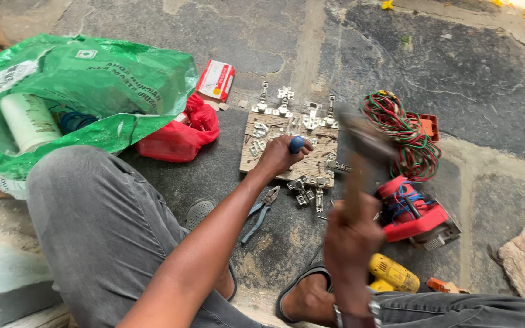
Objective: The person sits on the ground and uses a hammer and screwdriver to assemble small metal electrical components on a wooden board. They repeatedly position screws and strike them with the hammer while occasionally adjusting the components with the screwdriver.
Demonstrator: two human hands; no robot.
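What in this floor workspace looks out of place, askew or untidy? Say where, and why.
Metal hinges lie scattered at odd angles on and around the small wooden board, some off its edges. Pliers lie loose on the stone floor. The hammer in the right hand is motion-blurred. The left hand grips a blue-handled tool.

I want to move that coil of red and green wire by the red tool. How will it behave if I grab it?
The wire coil is loosely wound, so it would probably sag and spread rather than hold its shape. Loops may snag the red power tool it lies against. It looks fairly light for its bulk.
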